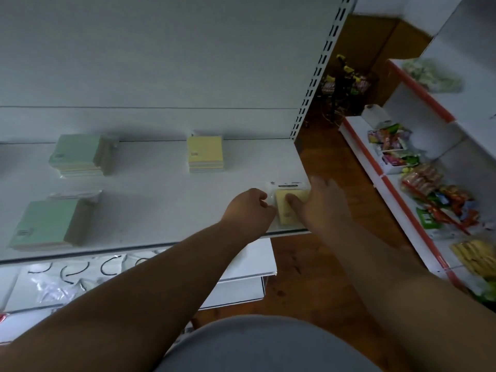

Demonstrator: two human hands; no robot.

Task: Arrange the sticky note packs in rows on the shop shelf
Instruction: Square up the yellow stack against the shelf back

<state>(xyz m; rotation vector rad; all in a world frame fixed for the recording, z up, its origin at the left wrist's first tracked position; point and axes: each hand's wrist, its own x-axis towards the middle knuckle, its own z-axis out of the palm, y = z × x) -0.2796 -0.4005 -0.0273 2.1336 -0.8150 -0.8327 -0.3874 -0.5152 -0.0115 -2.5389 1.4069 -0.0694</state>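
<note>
Both your hands were down at the front right corner of the white metal shop shelf [166,200], working one pack. Your left hand [248,210] had its fingers curled in at the left edge of the pale yellow, plastic-wrapped sticky note pack [285,208], looked like a pinch on the wrapper, though it was a bit blurry to be sure how much it really had. Your right hand [320,208] was spread fairly open, thumb pressed flat on top of the pack and the other fingers reaching past its right side, so more steadying than gripping.

That pack sat right at the shelf's front edge, with its white header flap pointing toward the back panel. Further in you had a yellow-topped stack of packs [205,154] at the back, a mint green stack [77,154] at the back left, and another mint green stack [51,224] at the front left.

So I'd say you were mid-placement on the front row, filling the spot in front of the yellow stack. Next move would've needed squaring it: nudge the pack left and a touch back from the lip so it lined up with the yellow stack behind and the green one along the front, then let go cleanly without dragging the wrapper.
</note>
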